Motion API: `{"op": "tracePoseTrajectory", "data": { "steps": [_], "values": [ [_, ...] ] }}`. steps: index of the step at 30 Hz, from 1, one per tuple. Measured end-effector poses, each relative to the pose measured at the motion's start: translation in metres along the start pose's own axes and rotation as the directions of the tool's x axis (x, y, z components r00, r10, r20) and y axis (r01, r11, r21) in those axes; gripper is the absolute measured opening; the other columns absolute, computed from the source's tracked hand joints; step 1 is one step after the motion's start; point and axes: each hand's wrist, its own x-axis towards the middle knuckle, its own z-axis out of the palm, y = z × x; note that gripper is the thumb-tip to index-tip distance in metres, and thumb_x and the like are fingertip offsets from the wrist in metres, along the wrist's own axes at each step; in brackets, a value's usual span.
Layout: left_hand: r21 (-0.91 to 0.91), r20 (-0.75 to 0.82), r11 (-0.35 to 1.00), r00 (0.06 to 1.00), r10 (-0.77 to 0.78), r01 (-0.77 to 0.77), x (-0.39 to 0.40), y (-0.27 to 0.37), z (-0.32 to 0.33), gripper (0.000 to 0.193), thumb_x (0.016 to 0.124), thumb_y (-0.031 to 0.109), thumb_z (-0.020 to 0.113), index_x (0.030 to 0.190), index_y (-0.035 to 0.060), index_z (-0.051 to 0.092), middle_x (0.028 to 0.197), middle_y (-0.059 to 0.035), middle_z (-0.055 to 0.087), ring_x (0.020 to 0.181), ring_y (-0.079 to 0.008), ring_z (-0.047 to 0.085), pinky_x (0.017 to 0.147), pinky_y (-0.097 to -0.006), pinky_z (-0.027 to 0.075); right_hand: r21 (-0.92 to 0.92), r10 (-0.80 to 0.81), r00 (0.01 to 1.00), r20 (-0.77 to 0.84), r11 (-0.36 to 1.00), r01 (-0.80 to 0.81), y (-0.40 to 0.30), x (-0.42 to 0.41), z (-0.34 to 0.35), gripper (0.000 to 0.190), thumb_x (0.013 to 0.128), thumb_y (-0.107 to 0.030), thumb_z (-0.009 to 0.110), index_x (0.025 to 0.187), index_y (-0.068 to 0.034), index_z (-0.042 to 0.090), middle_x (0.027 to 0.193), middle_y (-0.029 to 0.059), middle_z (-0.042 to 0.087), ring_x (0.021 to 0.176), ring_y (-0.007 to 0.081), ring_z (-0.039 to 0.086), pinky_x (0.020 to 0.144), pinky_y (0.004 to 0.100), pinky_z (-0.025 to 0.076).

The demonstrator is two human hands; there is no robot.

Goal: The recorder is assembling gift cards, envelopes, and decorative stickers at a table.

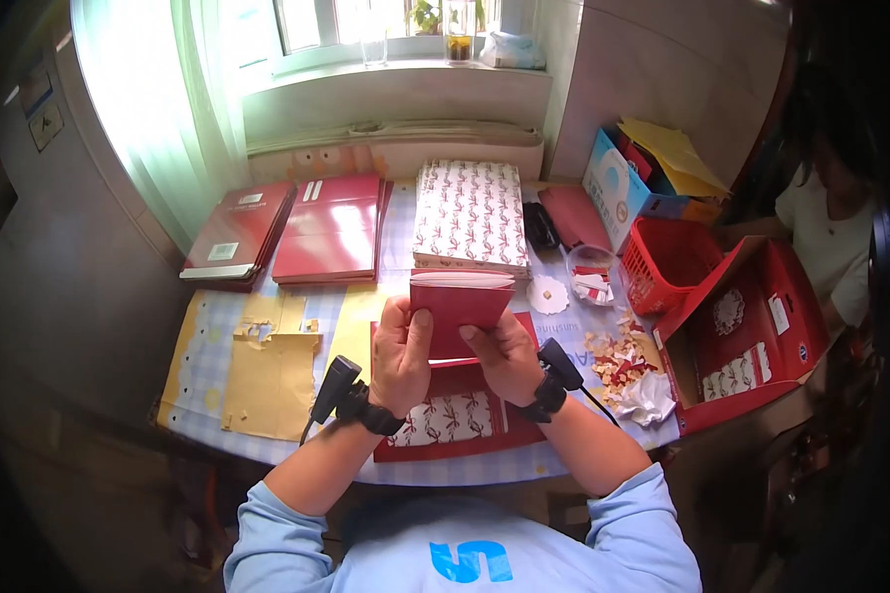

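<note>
Between my left hand [400, 363] and my right hand [506, 359] is a red folded paper piece [461, 307]. Each hand grips one side of it, thumbs on the red face turned to me. White inner layers show along its top edge. Below my hands, a larger red card sheet [452, 382] lies on the table, partly hidden by my hands and wrists. On its near part is a white panel [445, 419] with a red-and-brown ribbon pattern. Just beyond the held piece stands a stack of pattern-printed white card [471, 211].
Two stacks of red folders [237, 233] [330, 230] stand at the back left. Torn kraft paper [271, 385] lies left. On the right are paper scraps [619, 356], a clear tub [593, 276], a red plastic basket [667, 259] and an open red box [742, 326]. Another person [831, 222] sits beyond.
</note>
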Motion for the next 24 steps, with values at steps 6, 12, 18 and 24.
{"op": "tracePoseTrajectory", "data": {
  "steps": [6,12,18,24],
  "values": [
    [0.08,-0.137,0.983,0.975,0.176,-0.166,0.016,0.038,0.019,0.023,0.099,0.023,0.048,0.09,0.0026,0.054,0.071,-0.0031,0.06,0.066,-0.006,0.051,0.058,-0.0247,0.043,-0.092,-0.059,0.998,0.018,0.994,0.061,-0.034,-0.007,0.007,0.031,0.094,-0.007,0.053,0.124,-0.002,0.048,0.111,0.0064,0.06,0.1,0.009,0.056,0.085,0.0269,0.047],
    [0.141,-0.188,0.984,0.973,0.134,-0.108,0.012,0.038,0.036,0.025,0.098,0.025,0.05,0.085,0.0033,0.052,0.063,-0.0018,0.056,0.059,-0.0057,0.049,0.051,-0.0248,0.041,-0.02,-0.113,0.985,-0.127,0.994,0.111,-0.039,-0.01,0.012,0.025,0.094,-0.013,0.054,0.116,-0.001,0.051,0.092,0.0044,0.065,0.082,0.0083,0.06,0.072,0.0264,0.05],
    [0.098,-0.046,0.993,0.997,-0.067,0.071,0.009,0.049,0.049,0.034,0.101,0.034,0.041,0.09,0.0036,0.05,0.073,0.0018,0.054,0.067,-0.0037,0.045,0.058,-0.021,0.04,-0.448,-0.243,0.917,-0.316,0.89,0.082,-0.044,-0.006,-0.003,0.022,0.096,-0.022,0.052,0.099,-0.001,0.052,0.075,0.0167,0.062,0.065,0.0262,0.064,0.059,0.0333,0.049],
    [0.25,-0.115,0.968,0.992,0.046,-0.016,0.018,0.044,0.049,0.037,0.1,0.035,0.043,0.085,0.0014,0.05,0.066,-0.0055,0.056,0.062,-0.0103,0.051,0.057,-0.0271,0.043,-0.513,-0.276,0.907,-0.318,0.854,0.08,-0.058,-0.008,0.01,0.022,0.095,-0.023,0.054,0.098,-0.001,0.052,0.071,0.0176,0.062,0.065,0.03,0.065,0.057,0.0351,0.049]
  ]
}}
